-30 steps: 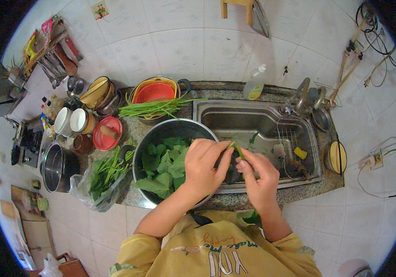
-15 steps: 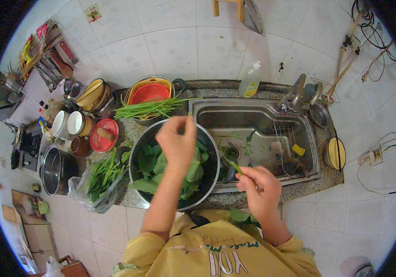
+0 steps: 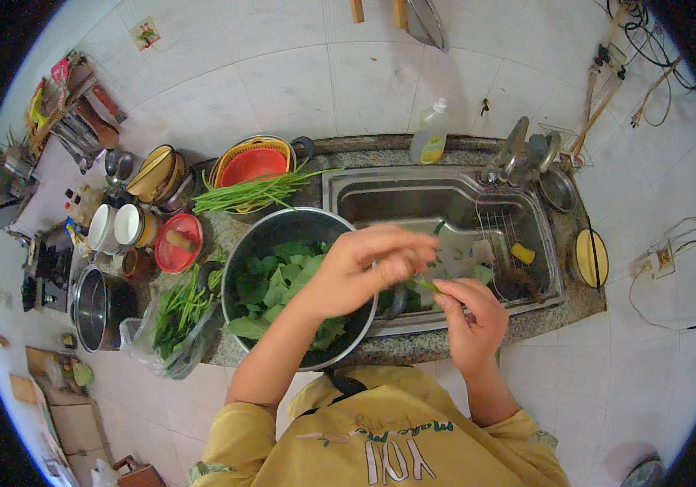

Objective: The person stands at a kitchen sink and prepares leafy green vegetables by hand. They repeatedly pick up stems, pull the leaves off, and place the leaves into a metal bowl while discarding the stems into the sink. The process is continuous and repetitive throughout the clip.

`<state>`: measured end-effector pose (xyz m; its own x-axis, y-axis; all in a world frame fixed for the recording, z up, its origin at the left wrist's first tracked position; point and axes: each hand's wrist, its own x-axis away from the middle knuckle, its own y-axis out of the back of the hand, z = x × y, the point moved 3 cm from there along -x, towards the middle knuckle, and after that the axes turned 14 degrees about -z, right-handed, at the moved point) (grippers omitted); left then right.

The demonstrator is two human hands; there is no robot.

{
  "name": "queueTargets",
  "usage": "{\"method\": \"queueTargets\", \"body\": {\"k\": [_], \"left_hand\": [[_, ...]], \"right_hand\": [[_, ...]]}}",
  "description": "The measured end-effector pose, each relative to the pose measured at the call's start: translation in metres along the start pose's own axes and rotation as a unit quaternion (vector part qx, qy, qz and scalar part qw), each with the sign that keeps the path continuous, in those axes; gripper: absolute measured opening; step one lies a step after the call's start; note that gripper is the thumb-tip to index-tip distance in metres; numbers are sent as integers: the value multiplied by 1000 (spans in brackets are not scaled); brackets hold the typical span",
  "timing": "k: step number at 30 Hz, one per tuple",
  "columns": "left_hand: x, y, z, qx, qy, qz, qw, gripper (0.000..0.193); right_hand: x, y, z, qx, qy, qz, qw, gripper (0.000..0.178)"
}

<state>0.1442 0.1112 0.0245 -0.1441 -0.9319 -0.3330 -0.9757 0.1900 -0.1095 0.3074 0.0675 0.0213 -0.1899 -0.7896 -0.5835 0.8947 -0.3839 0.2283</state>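
Note:
My right hand is in front of the sink, with thumb and fingertips pinched on a green leafy stem. Above that stem reaches my left hand, fingers stretched to the right, thumb apart below them, with nothing seen between them. My left forearm crosses a large dark pot on the counter, which contains broad green leaves. A bundle of long thin green stems lies across a red and yellow basket behind the pot. More leafy stalks spill from a clear plastic bag on the left.
The steel sink holds leaf scraps, a wire rack and a yellow sponge. Behind it stand a soap bottle and a faucet. Bowls, a red dish and a black pot fill the left counter.
My left hand has moved right and down from above the pot to beside the stem, its fingers stretching out. My right hand keeps hold of the leafy stem; the view has shifted slightly.

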Motion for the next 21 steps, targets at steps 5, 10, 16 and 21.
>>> {"method": "queueTargets", "body": {"k": [5,10,16,21], "left_hand": [[6,-3,-19,-167,-116,2,979,15],[9,-6,-20,-213,-123,-23,969,14],[11,-8,-26,-246,-122,-39,961,12],[14,-10,-27,-270,-167,-32,948,13]], "right_hand": [[-2,1,-3,-8,-22,1,1000,15],[-1,1,-14,-52,-95,19,994,14],[-2,-1,-18,-69,-116,27,990,14],[-3,-2,-20,-76,-127,37,988,14]]}}
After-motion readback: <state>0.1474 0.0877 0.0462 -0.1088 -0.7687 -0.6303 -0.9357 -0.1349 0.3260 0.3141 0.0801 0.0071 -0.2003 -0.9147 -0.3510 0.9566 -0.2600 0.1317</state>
